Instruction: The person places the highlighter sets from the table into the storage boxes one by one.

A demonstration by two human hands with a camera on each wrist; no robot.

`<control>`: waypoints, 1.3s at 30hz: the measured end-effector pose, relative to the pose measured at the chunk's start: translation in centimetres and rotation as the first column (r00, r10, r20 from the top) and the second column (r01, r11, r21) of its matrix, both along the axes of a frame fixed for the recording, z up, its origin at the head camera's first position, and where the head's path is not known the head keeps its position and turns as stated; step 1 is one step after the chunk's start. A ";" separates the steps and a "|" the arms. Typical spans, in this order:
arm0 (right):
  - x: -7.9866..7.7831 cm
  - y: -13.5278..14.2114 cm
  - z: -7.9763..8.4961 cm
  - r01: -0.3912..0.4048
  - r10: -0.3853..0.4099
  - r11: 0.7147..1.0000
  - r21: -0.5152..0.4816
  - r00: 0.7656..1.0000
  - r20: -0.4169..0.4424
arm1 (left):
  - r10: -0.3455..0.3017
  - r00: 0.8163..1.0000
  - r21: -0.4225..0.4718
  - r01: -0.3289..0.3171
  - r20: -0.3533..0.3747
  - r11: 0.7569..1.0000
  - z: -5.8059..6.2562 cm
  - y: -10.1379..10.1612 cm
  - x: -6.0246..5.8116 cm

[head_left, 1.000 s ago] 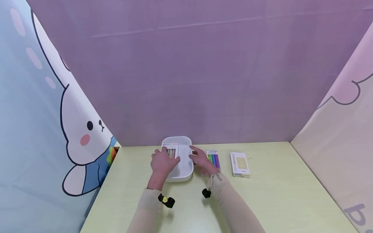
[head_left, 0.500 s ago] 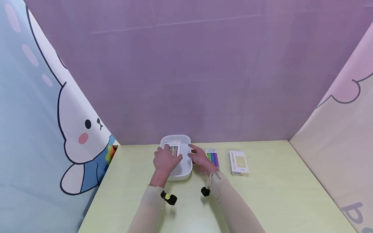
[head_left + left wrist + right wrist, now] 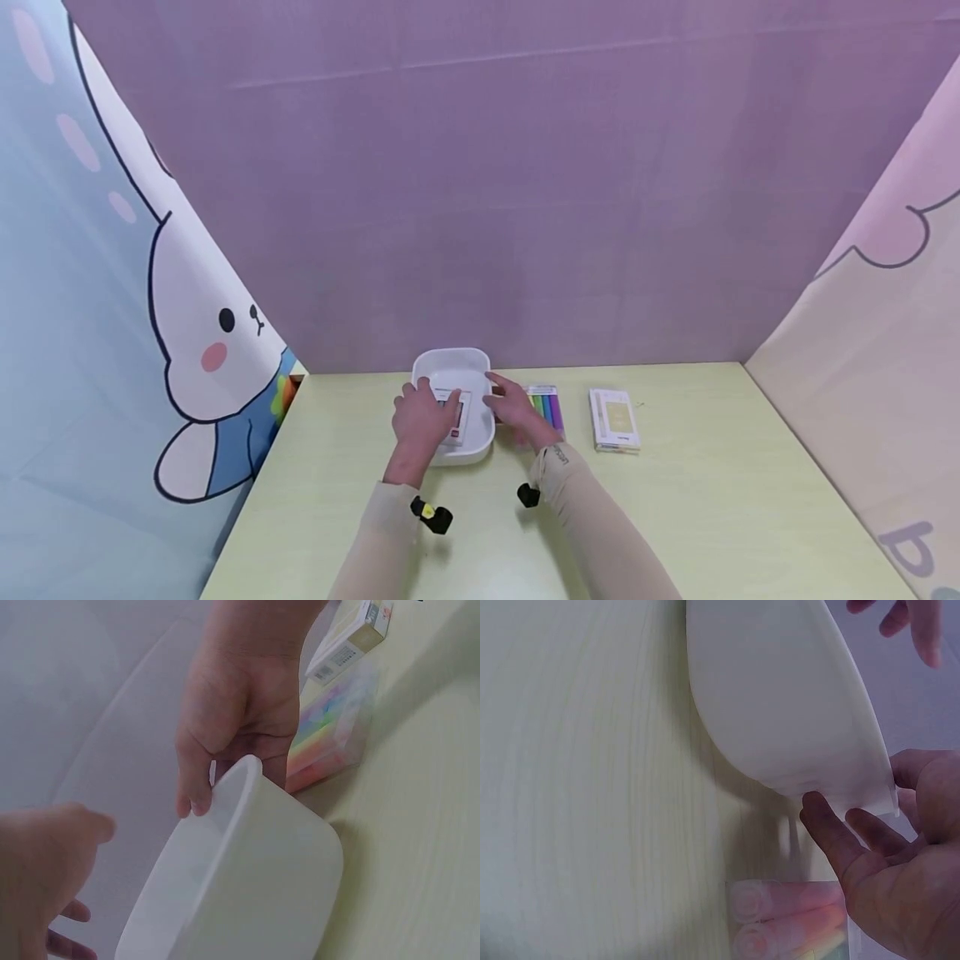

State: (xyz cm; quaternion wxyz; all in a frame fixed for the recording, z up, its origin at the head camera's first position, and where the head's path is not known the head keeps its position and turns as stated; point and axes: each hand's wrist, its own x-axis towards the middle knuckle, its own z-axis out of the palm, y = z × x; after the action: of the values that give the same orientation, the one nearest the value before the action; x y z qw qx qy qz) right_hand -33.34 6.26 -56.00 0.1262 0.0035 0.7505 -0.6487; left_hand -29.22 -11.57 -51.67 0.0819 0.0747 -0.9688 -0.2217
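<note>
Purple cloth [image 3: 480,208] rises behind the pale bench [image 3: 712,500]. On my feed, the right hand [image 3: 517,407] pinches the rim of the white rounded plastic tub [image 3: 465,457]; I see the left hand [image 3: 422,418], fingers loosely extended, over the flat white windowed box [image 3: 463,422] inside it. Multicoloured packaged sticks [image 3: 551,408] lie just beside the tub.

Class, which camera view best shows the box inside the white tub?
The head view: it looks down into the tub, showing the box partly covered by the left hand. Neither wrist view shows the box; both show the tub's outer side instead.
</note>
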 end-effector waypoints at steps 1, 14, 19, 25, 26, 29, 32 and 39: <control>0.0 0.0 0.0 0.001 -0.001 1.000 0.004 1.000 -0.008 | 0.002 1.000 0.002 -0.002 -0.011 1.000 -0.1 -0.2 0.0; 0.3 -0.1 -0.2 0.002 -0.002 1.000 -0.009 1.000 -0.017 | 0.012 0.992 0.097 0.000 -0.126 0.995 -1.7 -2.4 -0.7; 0.4 -0.2 0.0 -0.002 0.002 1.000 -0.011 1.000 -0.002 | 0.015 0.987 0.224 0.022 -0.161 0.974 -3.5 -3.6 -1.6; 0.3 -0.1 0.0 0.007 -0.007 1.000 -0.005 1.000 -0.004 | -0.021 0.986 0.442 0.094 -0.168 0.892 -4.9 -4.6 -2.1; 0.3 -0.1 0.0 0.007 -0.007 1.000 -0.005 1.000 -0.004 | -0.030 0.985 0.479 0.110 -0.172 0.871 -5.0 -4.7 -2.2; 0.2 -0.1 -0.1 0.010 -0.010 1.000 -0.008 1.000 0.001 | -0.055 0.981 0.584 0.154 -0.184 0.797 -5.2 -5.0 -2.2; 0.2 -0.1 -0.1 0.016 -0.016 1.000 -0.015 1.000 0.011 | -0.068 0.982 0.648 0.166 -0.174 0.743 -5.3 -5.2 -2.2; 0.3 0.1 0.1 -0.004 0.003 1.000 -0.014 1.000 -0.017 | -0.101 0.991 0.804 0.128 -0.085 0.581 -4.6 -6.3 -1.9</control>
State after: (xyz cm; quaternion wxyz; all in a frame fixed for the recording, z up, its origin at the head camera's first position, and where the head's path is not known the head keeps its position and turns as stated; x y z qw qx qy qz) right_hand -33.00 6.33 -55.95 0.1211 -0.0041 0.7471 -0.6536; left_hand -31.17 -17.89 -56.30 0.0392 0.0378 -0.7642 -0.6427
